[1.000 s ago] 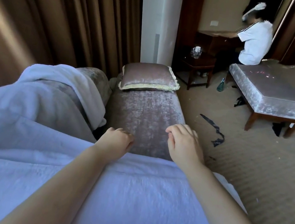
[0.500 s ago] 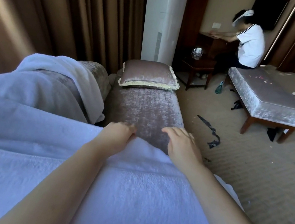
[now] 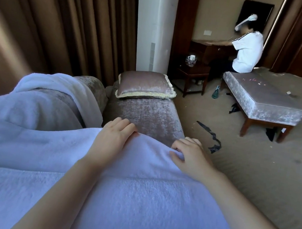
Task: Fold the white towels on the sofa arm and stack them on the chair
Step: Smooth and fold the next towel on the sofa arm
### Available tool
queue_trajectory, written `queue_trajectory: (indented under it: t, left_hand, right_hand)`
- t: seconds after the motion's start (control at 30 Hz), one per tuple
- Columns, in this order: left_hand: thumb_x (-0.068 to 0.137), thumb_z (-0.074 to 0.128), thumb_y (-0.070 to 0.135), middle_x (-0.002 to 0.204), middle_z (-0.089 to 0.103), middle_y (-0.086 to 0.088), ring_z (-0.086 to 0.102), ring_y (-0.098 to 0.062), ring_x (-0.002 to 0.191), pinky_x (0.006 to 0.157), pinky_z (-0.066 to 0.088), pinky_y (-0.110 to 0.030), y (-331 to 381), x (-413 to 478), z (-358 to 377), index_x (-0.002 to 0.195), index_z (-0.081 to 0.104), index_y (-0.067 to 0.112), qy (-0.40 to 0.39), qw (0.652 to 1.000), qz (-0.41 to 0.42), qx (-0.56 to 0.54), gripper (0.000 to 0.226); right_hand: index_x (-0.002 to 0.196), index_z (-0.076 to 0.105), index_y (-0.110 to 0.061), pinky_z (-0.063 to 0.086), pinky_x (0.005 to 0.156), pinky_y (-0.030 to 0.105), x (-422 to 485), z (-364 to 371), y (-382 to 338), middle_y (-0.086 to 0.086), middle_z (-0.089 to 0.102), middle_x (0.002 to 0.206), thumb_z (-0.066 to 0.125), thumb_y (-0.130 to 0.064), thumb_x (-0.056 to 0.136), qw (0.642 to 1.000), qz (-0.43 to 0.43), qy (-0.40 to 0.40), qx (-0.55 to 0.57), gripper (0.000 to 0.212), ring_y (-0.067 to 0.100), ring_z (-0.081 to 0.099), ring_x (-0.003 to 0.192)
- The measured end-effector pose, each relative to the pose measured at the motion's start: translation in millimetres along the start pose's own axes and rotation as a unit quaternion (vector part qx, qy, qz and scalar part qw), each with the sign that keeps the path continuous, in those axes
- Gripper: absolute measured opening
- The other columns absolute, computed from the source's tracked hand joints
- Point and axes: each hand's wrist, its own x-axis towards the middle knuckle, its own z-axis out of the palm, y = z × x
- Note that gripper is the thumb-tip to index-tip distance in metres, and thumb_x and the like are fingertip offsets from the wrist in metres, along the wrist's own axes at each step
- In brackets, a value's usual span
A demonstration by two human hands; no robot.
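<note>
The left hand (image 3: 113,138) presses flat, fingers straight, on the far edge of the white towel (image 3: 132,192). The right hand (image 3: 189,155) curls onto that edge, but whether it pinches is unclear. The edge has crept further along the sofa (image 3: 146,113), so the towel is probably being smoothed for folding.

Bare forearms (image 3: 64,190), L hand (image 3: 113,140), R hand (image 3: 191,159).

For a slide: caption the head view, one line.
Left hand and right hand rest on the far edge of a white towel spread over a sofa.
</note>
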Motion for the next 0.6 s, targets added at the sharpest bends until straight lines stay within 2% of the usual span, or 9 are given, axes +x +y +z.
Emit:
queue_trajectory:
  t: [0.13, 0.2, 0.27, 0.4, 0.47, 0.53, 0.6]
  left_hand:
    - [0.096, 0.038, 0.025, 0.074, 0.052, -0.002, 0.044, -0.021, 0.068, 0.060, 0.043, -0.039, 9.2, -2.4, -26.2, 0.084, 0.063, 0.011, 0.013, 0.999, 0.023, 0.021, 0.031]
    - [0.097, 0.039, 0.025, 0.074, 0.052, -0.003, 0.045, -0.022, 0.068, 0.060, 0.043, -0.039, 19.0, -3.3, -36.8, 0.083, 0.063, 0.010, 0.021, 0.999, 0.041, 0.025, 0.031]
    - [0.097, 0.039, 0.025, 0.075, 0.053, -0.003, 0.046, -0.023, 0.068, 0.060, 0.043, -0.039, 29.5, -5.0, -46.2, 0.083, 0.062, 0.010, 0.024, 0.998, 0.054, 0.025, 0.031]
    - [0.095, 0.039, 0.026, 0.075, 0.054, -0.003, 0.048, -0.024, 0.069, 0.062, 0.037, -0.032, 40.6, -18.2, -61.6, 0.085, 0.062, 0.010, 0.011, 0.997, 0.069, 0.043, 0.031]
    - [0.094, 0.039, 0.029, 0.076, 0.054, -0.004, 0.049, -0.024, 0.068, 0.063, 0.040, -0.032, 40.4, -32.1, -68.4, 0.086, 0.062, 0.008, -0.007, 0.996, 0.073, 0.050, 0.032]
    - [0.094, 0.039, 0.031, 0.076, 0.054, -0.005, 0.052, -0.026, 0.068, 0.059, 0.047, -0.038, 43.5, -47.8, -76.9, 0.085, 0.062, 0.007, -0.019, 0.996, 0.073, 0.051, 0.034]
    - [0.094, 0.041, 0.031, 0.076, 0.054, -0.005, 0.053, -0.025, 0.066, 0.056, 0.047, -0.037, 53.3, -62.4, -84.6, 0.084, 0.061, 0.007, -0.009, 0.995, 0.082, 0.054, 0.032]
  right_hand:
    - [0.078, 0.060, -0.018, 0.032, 0.080, 0.032, -32.7, -38.3, 31.2, -0.009, 0.047, 0.075, 0.066, -0.034, 0.086, 0.994, 0.005, -0.023, -0.110, 0.018, 0.015, 0.048, 0.080]
    - [0.070, 0.062, -0.018, 0.025, 0.072, 0.032, -46.8, -56.8, 35.4, -0.005, 0.052, 0.071, 0.082, -0.027, 0.071, 0.976, 0.012, -0.014, -0.215, 0.022, 0.020, 0.053, 0.076]
    - [0.064, 0.063, -0.015, 0.022, 0.066, 0.033, -58.6, -78.2, 33.4, -0.001, 0.053, 0.065, 0.089, -0.021, 0.060, 0.963, 0.037, 0.029, -0.267, 0.028, 0.025, 0.054, 0.068]
    - [0.062, 0.062, -0.009, 0.023, 0.065, 0.035, -86.3, -109.3, 36.5, 0.004, 0.050, 0.061, 0.085, -0.016, 0.068, 0.943, 0.072, 0.102, -0.309, 0.025, 0.029, 0.053, 0.064]
    - [0.062, 0.062, -0.010, 0.024, 0.065, 0.036, -105.1, -113.2, 39.6, 0.004, 0.050, 0.058, 0.084, -0.009, 0.067, 0.934, 0.085, 0.134, -0.320, 0.022, 0.029, 0.052, 0.061]
    - [0.064, 0.063, -0.011, 0.023, 0.063, 0.034, -126.4, -113.8, 38.6, 0.003, 0.050, 0.056, 0.068, -0.009, 0.078, 0.928, 0.075, 0.188, -0.313, 0.014, 0.029, 0.050, 0.057]
    - [0.065, 0.063, -0.011, 0.020, 0.063, 0.032, -146.3, -111.6, 31.6, 0.002, 0.049, 0.056, 0.050, -0.015, 0.083, 0.929, 0.059, 0.228, -0.286, 0.023, 0.029, 0.048, 0.055]
